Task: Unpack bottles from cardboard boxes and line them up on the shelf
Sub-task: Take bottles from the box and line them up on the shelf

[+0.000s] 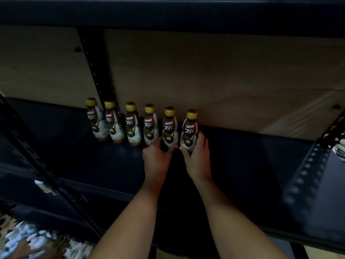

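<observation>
Fingers point(202, 140) of your right hand point(197, 157) wrap end bottle point(189, 130); left hand point(156, 157) grips neighbour bottle point(169, 128); both upright, row runs leftward on shelf point(252, 156).

My left hand point(156, 156) and right hand point(197, 158) each grip a bottle at the right end of the shelf point(242, 161) row, six upright.

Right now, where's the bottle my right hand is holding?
In the head view, that bottle stands at the right end of the row on the shelf, beside the bottle in your left hand.
</observation>
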A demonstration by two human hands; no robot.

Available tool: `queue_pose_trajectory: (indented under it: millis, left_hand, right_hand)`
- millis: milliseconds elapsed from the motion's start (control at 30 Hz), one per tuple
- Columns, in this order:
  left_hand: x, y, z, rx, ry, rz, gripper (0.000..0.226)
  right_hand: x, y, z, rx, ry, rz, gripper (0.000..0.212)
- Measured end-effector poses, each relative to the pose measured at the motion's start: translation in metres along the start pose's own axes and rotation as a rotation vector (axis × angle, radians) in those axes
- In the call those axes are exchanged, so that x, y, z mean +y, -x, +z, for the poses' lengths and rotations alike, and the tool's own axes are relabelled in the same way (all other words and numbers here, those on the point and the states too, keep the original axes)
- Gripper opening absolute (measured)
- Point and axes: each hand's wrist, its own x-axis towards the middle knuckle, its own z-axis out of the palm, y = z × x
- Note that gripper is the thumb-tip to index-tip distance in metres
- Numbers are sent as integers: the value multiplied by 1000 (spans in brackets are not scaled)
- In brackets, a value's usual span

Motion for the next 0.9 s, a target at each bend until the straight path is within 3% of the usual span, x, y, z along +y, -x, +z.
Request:
queue_pose_trajectory:
  millis: [900]
  left_hand:
    - [1, 1, -3, 2, 25, 7, 35]
  right_hand:
    - [-3, 1, -1, 1, 43, -15, 77]
